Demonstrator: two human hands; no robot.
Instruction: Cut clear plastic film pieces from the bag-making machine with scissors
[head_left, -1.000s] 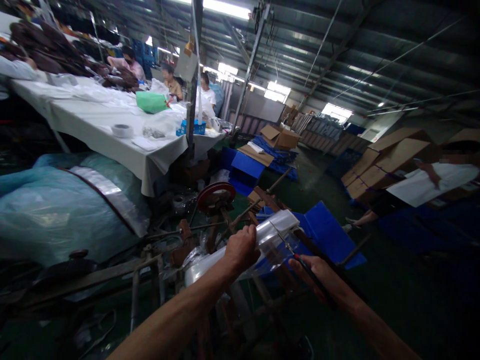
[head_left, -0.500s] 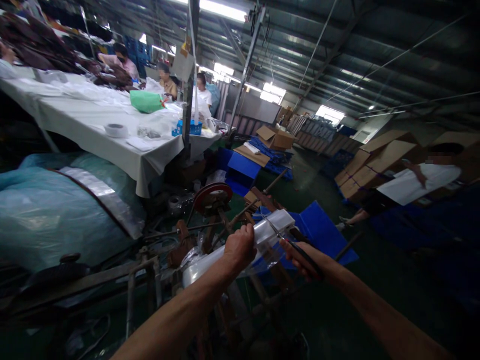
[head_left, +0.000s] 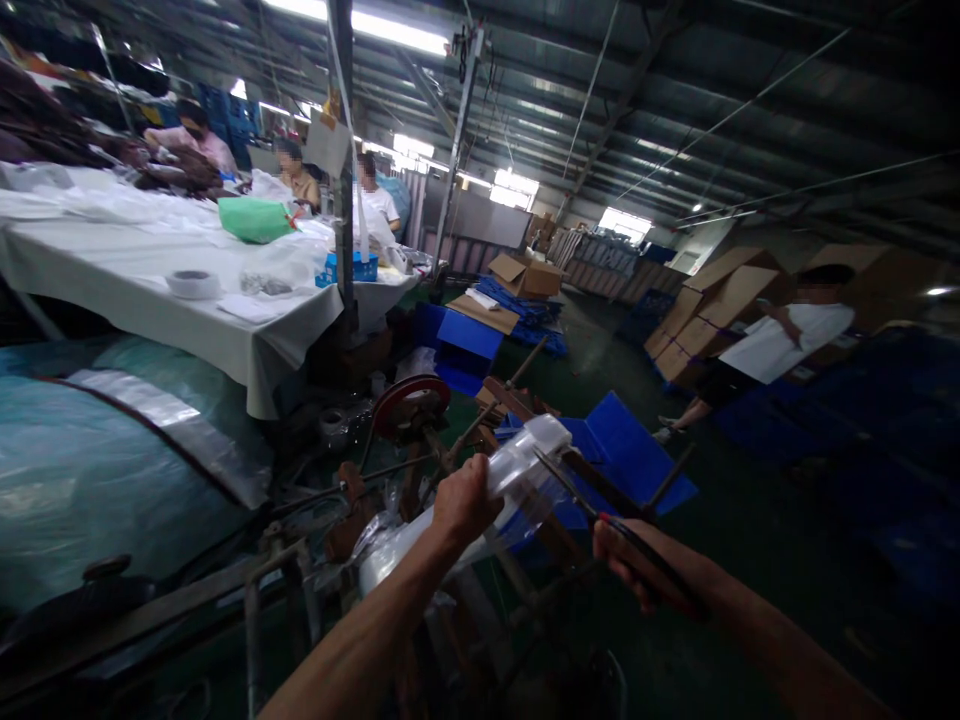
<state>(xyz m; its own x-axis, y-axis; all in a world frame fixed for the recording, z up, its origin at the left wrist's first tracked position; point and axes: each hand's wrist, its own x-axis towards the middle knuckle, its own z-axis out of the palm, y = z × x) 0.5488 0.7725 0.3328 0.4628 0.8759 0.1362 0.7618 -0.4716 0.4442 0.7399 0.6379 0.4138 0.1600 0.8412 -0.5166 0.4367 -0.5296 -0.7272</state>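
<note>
Left hand (head_left: 463, 500): fist closed around roll of clear plastic film (head_left: 480, 495), gripped near its far end; roll mounted lengthwise on rusty metal frame (head_left: 420, 450), low centre of view. Fingertips hidden behind the roll.
Right hand (head_left: 637, 560): closed on dark handles of scissors (head_left: 600, 510); blades slightly parted, tips just at the loose film edge near the roll's end. Contact between blade and film hard to make out. Handle shape lost in shadow.
Red wheel (head_left: 411, 400): on the frame beyond the roll, lower half hidden by struts.
Blue sheet (head_left: 630, 450): on floor behind roll, partly covered by it.
White table (head_left: 150, 300): left, cut off by picture edge; bearing tape roll (head_left: 193, 284), green bag (head_left: 253, 218), small blue box (head_left: 346, 268).
Teal plastic-wrapped bale (head_left: 90, 450): left foreground, cut off.
Cardboard boxes (head_left: 712, 300): right, partly hidden by a bending person in white top (head_left: 772, 340).
Seated people at table's far end: small, details unclear.
Writing, labels: none readable; hanging tag on post too blurred.
</note>
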